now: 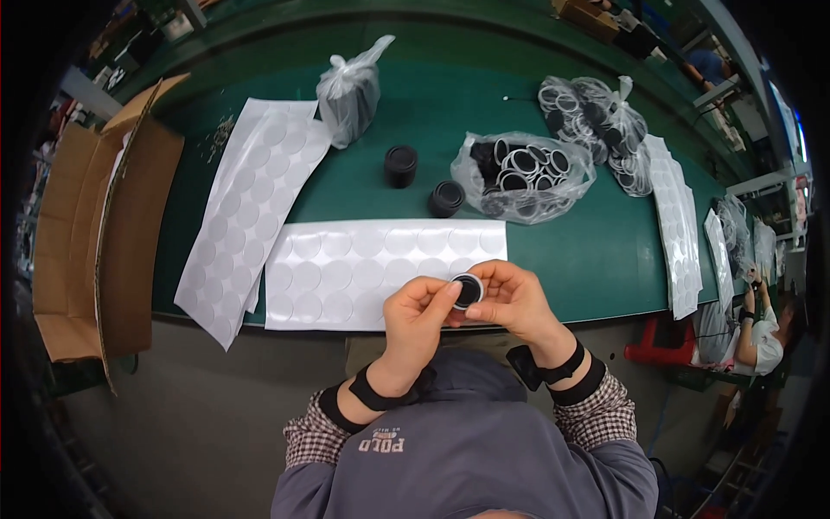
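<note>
Black and round, with a pale ring about it, one small disc [468, 292] is held up between both hands over the desk's near edge, the left hand [413, 318] pinching it from one side and the right hand [521, 303] from the other, thumbs and fingertips closed on its rim. Two black cylinders [400, 166] stand farther back, near each other but apart. Beside them sits one open clear bag [560, 204] heaped with similar ringed discs, too many to count; behind it, more ring-filled plastic bags [618, 121] crowd together, their number unclear. One knotted bag [348, 99] stands at the back left. One white sheet [367, 272] of round cut-outs lies crosswise before the hands, overlapping sheets [251, 186] slant to its left, and a further stack [674, 225] lies at the right. The held disc shows a dark, smooth face, its finer detail too small to tell. The desk [588, 264] is green, with one open cardboard box [138, 203] at its left end, grey floor [207, 398] below, and another person [762, 342] at the far right.
</note>
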Demonstrator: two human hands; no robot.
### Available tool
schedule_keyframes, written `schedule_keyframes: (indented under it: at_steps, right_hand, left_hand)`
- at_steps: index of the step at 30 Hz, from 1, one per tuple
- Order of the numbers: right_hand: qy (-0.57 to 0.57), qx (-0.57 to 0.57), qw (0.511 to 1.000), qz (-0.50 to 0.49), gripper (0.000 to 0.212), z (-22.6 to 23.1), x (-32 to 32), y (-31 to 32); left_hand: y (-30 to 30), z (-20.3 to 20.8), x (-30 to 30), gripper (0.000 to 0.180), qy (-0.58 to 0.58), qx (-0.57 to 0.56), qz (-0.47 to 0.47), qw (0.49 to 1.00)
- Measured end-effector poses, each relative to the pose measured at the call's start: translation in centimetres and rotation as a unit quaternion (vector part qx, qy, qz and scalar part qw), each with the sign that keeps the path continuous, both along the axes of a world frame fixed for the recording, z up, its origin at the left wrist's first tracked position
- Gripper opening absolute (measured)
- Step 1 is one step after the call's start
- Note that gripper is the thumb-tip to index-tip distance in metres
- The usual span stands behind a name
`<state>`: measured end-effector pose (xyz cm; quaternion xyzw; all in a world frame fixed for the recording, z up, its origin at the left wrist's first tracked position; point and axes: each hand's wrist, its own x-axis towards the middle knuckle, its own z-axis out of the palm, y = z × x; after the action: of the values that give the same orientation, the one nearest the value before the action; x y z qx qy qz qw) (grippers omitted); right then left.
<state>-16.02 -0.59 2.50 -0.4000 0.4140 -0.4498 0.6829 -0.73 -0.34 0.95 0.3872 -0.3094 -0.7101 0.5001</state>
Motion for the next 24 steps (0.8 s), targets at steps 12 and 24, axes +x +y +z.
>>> schedule_keyframes:
  at_steps: [12,24]
  right_hand:
    - [0.026,0.062,0.998,0.007,0.020,0.6,-0.4,-0.3]
    - [0.189,-0.068,0.970,-0.138,0.016,3.0,-3.2,-4.5]
  left_hand:
    - [-0.2,-0.2,0.6,0.013,-0.021,-0.038,-0.018,0.999]
    - [-1.0,0.2,0.8,0.022,0.013,-0.028,-0.073,0.997]
